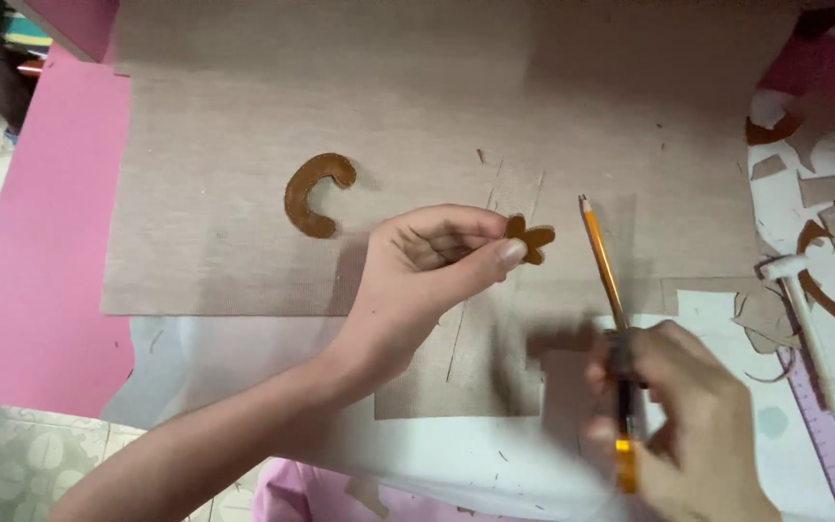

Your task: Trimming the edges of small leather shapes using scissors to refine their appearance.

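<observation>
Pinching one small brown flower-shaped cutout (531, 238) between thumb and fingers, the left hand (432, 266) is hovering over tan fabric (224, 222). Gripping one orange pencil (606, 266), the right hand (674, 411) is blurring near the frame's bottom edge. One brown C-shaped piece (314, 193) is lying apart, open fabric surrounding it.

No packages, labels, signs, screens.
</observation>
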